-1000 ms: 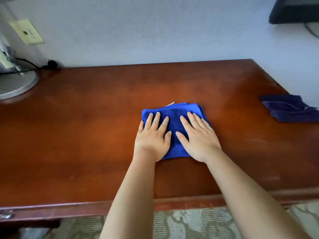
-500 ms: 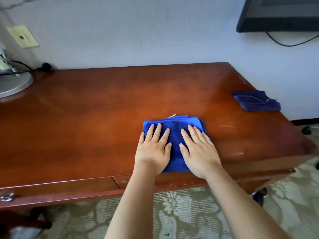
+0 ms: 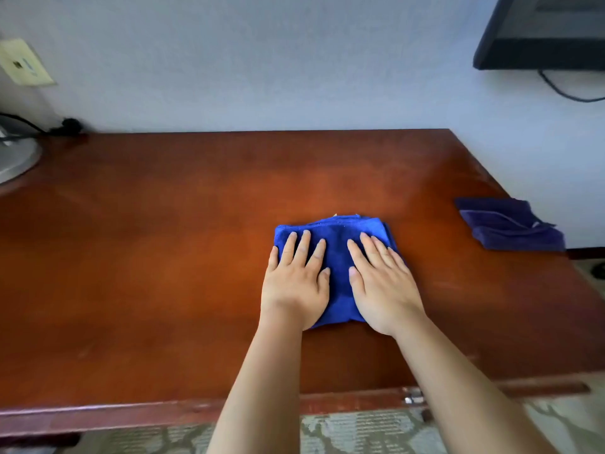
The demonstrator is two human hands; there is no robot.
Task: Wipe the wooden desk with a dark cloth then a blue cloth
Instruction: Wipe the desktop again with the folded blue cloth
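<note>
The blue cloth (image 3: 337, 260) lies folded into a rough rectangle on the wooden desk (image 3: 163, 257), a little right of the middle; its long axis runs from the near edge toward the wall, and its far edge is slightly bunched with folded layers showing. Both hands press flat on it, palms down and fingers straight and slightly spread: the left hand (image 3: 296, 283) covers its left half and the right hand (image 3: 383, 283) its right half, with a strip of blue showing between them. The fingertips point toward the wall. The dark cloth (image 3: 510, 226) sits folded well apart at the desk's right edge, its long axis lying across the desk. The desk top is glossy reddish-brown wood, with a pale wall (image 3: 278, 60) directly behind its far edge. At the far left stand a round grey base (image 3: 16, 158) and a black cable (image 3: 39, 126), under a cream wall plate (image 3: 23, 62). A dark screen (image 3: 540, 31) hangs at upper right. Wide bare wood stretches left of the hands and behind the cloth; a narrower strip lies to the right. Patterned carpet (image 3: 360, 430) shows below the near edge.
</note>
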